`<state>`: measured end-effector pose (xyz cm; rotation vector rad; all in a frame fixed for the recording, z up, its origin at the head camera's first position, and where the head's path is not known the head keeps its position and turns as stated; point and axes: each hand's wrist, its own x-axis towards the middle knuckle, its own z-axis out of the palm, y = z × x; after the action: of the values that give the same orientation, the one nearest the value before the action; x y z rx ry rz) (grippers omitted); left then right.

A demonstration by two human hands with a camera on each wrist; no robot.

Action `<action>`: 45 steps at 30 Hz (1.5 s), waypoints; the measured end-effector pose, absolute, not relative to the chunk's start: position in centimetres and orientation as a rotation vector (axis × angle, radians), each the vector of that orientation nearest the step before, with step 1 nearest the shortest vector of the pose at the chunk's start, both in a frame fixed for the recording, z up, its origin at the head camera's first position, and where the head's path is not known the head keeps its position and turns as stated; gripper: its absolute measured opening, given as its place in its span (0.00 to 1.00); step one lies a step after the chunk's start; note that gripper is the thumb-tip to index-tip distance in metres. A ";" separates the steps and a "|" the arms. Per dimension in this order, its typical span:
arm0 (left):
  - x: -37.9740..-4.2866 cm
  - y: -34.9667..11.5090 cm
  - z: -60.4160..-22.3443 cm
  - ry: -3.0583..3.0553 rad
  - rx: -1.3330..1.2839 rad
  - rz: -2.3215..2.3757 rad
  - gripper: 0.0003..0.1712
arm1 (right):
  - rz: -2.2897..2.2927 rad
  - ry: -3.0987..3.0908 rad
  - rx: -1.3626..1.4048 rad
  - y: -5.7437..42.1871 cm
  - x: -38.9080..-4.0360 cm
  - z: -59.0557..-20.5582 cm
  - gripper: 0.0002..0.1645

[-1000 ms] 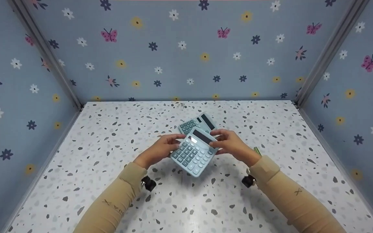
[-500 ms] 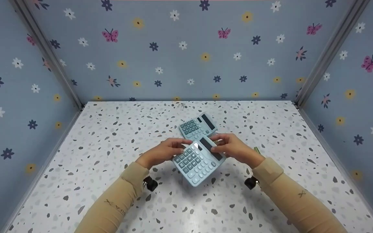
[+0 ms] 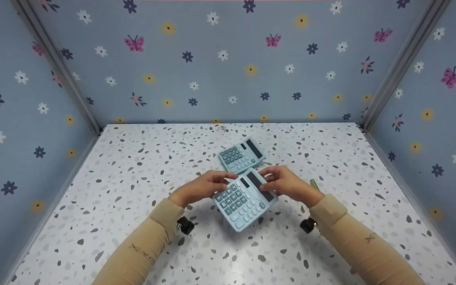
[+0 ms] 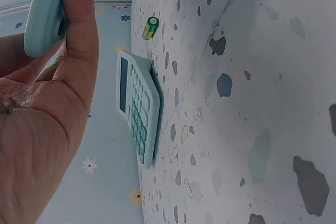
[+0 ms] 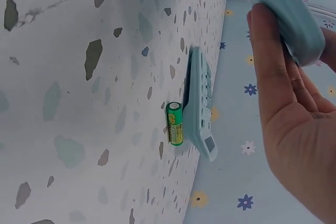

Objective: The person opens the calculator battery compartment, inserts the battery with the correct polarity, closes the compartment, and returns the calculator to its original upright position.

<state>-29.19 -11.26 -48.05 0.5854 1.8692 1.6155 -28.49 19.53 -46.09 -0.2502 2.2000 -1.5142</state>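
Nearer the person than before, one desktop calculator (image 3: 242, 208) hung tilted over the table (image 3: 133, 166), pinched by the left hand (image 3: 204, 187); a second calculator (image 3: 240, 155) lay beyond; the right hand (image 3: 290, 185) pinched the held one's display end; rightmost lay a green battery (image 5: 175, 124).

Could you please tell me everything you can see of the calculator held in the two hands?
The calculator looks like pale blue-green plastic, with rounded corners. Its face carries a long dark panel, a small dark window and rows of keys, some grey, some pale. It is held tilted above the speckled table, keys turned upward. The left hand grips one side, the right hand the panel end, overlapping the panel.
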 end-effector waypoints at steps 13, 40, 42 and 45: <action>-28.6 -11.4 -48.4 1.905 0.568 1.680 0.26 | -1.597 2.169 -0.248 19.9 -28.6 -45.9 0.24; -26.4 -10.5 -48.6 2.370 1.075 1.428 0.45 | -1.696 2.078 -0.136 21.9 -29.2 -45.8 0.29; -26.2 -10.3 -48.7 2.426 1.120 1.406 0.40 | -1.706 2.070 -0.130 22.0 -29.1 -45.9 0.29; -25.9 -10.1 -48.8 2.500 1.202 1.373 0.32 | -1.725 2.054 -0.124 22.0 -29.1 -46.1 0.30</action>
<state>-25.89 -10.13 -48.80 1.2021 2.5001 1.3730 -29.09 21.98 -46.11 -0.1243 2.0541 -1.7253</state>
